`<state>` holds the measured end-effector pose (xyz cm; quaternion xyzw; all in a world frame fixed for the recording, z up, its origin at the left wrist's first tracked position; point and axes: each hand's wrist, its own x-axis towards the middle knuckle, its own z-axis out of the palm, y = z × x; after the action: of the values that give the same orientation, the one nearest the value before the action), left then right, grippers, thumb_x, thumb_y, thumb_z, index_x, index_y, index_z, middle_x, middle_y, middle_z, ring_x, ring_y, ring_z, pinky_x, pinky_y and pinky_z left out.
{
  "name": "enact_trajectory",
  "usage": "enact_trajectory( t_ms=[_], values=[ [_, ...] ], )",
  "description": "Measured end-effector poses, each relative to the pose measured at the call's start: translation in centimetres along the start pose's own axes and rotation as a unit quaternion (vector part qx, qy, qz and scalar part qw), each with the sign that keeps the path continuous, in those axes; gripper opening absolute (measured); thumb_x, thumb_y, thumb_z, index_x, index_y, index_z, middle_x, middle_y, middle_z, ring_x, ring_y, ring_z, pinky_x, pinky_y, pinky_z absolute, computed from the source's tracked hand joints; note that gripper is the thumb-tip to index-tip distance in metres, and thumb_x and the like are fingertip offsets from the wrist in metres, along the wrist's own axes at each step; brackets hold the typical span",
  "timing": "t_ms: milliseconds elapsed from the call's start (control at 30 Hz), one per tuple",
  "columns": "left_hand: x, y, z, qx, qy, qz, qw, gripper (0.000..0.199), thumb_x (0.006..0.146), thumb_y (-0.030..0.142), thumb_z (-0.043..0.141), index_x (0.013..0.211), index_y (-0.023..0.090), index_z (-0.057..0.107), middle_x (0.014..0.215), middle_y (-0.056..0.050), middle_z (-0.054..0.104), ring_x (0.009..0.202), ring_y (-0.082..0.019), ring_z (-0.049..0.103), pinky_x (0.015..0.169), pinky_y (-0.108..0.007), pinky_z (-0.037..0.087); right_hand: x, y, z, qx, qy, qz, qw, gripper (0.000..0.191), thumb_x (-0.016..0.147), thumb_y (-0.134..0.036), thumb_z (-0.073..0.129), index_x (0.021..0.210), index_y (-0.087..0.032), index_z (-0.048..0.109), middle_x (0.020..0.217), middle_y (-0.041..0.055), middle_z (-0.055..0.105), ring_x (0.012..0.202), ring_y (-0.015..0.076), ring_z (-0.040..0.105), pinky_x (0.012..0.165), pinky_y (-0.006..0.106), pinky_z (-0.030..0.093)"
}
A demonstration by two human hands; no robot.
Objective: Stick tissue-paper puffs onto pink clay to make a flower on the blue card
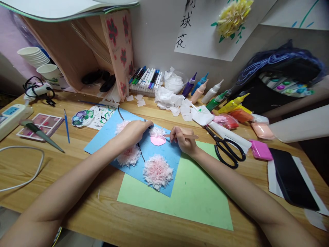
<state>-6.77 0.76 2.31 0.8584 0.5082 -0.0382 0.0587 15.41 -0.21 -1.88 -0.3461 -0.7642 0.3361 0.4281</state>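
On the blue sheet are fluffy pink-white tissue flowers, a full one near the lower edge and two more partly under my left arm. A pink clay disc lies between my hands, with ruffled tissue covering its far part. My right hand is closed around a wooden craft stick, whose tip reaches the disc's right edge. Bent over the sheet just left of that tissue is my left hand; its fingertips are mostly hidden, so whether they grip anything is unclear. Dark painted stems run across the sheet.
Green paper lies under the blue sheet. Black-handled scissors rest at right, near a black phone. Tissue squares, paint bottles and markers line the back. Paintbrushes lie left.
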Motion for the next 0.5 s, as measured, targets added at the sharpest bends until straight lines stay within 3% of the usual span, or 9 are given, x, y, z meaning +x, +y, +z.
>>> enact_trajectory(
  t_ms=[267,500],
  values=[
    [-0.06,0.09,-0.09,0.004,0.002,0.002,1.0,0.04,0.085,0.008,0.037,0.12,0.02,0.053,0.09,-0.009,0.07,0.077,-0.022,0.064,0.06,-0.027,0.036,0.46,-0.06,0.45,0.04,0.003,0.072,0.997,0.049,0.097,-0.042,0.03,0.059,-0.019,0.051,0.052,-0.0005,0.054,0.045,0.0101,0.05,0.05,0.025,0.041],
    [-0.01,-0.27,0.13,0.005,0.004,0.011,1.0,0.043,0.083,0.007,0.039,0.121,0.021,0.053,0.088,-0.008,0.07,0.075,-0.021,0.063,0.059,-0.026,0.035,0.55,-0.1,0.39,0.029,0.039,0.041,0.998,0.053,0.097,-0.044,0.029,0.054,-0.02,0.049,0.05,0.0001,0.053,0.045,0.01,0.049,0.048,0.024,0.041]
  ],
)
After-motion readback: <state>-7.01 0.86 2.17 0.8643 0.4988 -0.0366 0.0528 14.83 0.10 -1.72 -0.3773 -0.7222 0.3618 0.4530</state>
